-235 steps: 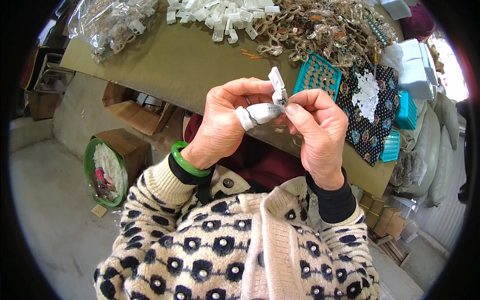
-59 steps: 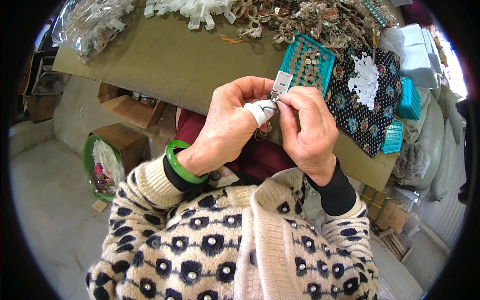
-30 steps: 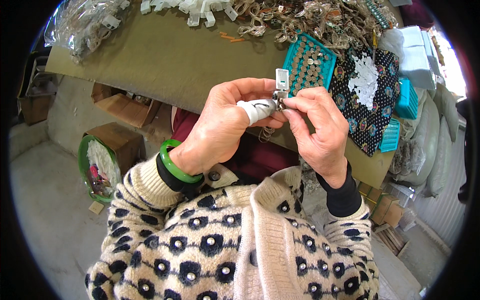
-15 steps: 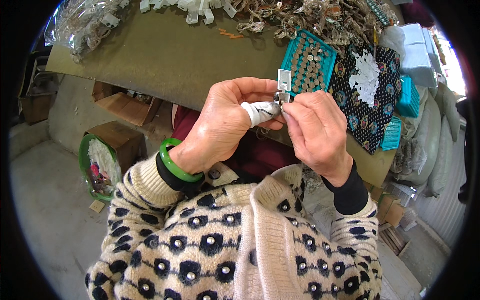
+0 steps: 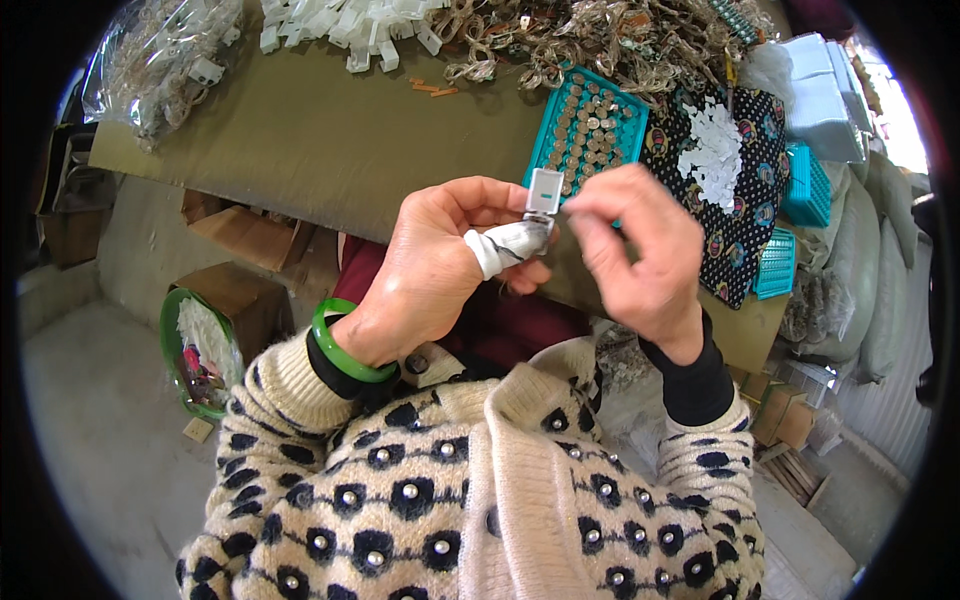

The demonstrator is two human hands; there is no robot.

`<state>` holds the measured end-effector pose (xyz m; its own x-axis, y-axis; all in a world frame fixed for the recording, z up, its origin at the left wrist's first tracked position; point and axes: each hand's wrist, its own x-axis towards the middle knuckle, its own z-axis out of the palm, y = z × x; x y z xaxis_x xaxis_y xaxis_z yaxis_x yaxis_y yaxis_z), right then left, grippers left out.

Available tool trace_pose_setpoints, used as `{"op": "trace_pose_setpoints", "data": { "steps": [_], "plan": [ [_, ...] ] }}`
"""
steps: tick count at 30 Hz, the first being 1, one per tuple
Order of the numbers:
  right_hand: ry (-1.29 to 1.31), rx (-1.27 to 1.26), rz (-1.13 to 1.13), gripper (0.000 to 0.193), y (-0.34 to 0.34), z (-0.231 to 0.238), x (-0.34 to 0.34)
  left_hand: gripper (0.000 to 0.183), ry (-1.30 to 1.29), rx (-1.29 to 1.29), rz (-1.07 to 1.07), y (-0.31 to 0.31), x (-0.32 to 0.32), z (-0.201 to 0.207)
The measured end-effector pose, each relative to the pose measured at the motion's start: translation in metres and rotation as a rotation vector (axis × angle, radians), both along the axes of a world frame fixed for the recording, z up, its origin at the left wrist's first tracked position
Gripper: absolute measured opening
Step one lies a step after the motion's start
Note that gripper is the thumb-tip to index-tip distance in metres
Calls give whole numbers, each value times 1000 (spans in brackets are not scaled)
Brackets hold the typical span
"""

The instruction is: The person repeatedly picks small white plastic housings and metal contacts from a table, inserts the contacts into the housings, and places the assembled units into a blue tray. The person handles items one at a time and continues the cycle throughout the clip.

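My left hand [image 5: 425, 265] grips a small white plastic case [image 5: 545, 190] between thumb and fingers, with its lid standing up. White wrapping with dark smudges [image 5: 505, 245] covers the left thumb. Close to the right side of the case is my right hand [image 5: 645, 255], smeared by motion; its thumb and forefinger are bent toward the case, and whether they pinch anything cannot be seen. Just beyond both hands, a teal plastic basket [image 5: 638, 120] holds several round, silvery coin-like discs [image 5: 590, 125] in rows.
White plastic cases [image 5: 350, 25] and tangled clear-brown wire bundles [image 5: 600, 45] are heaped along the table's far side. Orange strips [image 5: 432, 88] lie nearby. White flat pieces [image 5: 712, 145] rest on a black patterned cloth [image 5: 735, 245] at right. A green-rimmed basin [image 5: 170, 340] stands on the floor, left.
My right hand has pulled slightly away from the case and blurred. The case has tilted so its lid faces me more, and the left hand has shifted a little left and nearer.
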<state>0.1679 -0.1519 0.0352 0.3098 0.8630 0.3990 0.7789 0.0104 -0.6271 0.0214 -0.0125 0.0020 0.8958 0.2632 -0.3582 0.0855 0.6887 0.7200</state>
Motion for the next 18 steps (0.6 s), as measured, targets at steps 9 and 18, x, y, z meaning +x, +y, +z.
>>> {"op": "trace_pose_setpoints", "data": {
  "steps": [9,18],
  "plan": [
    [-580,-130,-407,13,19,-49,78,21,-98,-118,25,7,0,-2],
    [-347,-72,-313,10,4,-38,68,31,-144,-144,2,15,1,-4]
  ]
}}
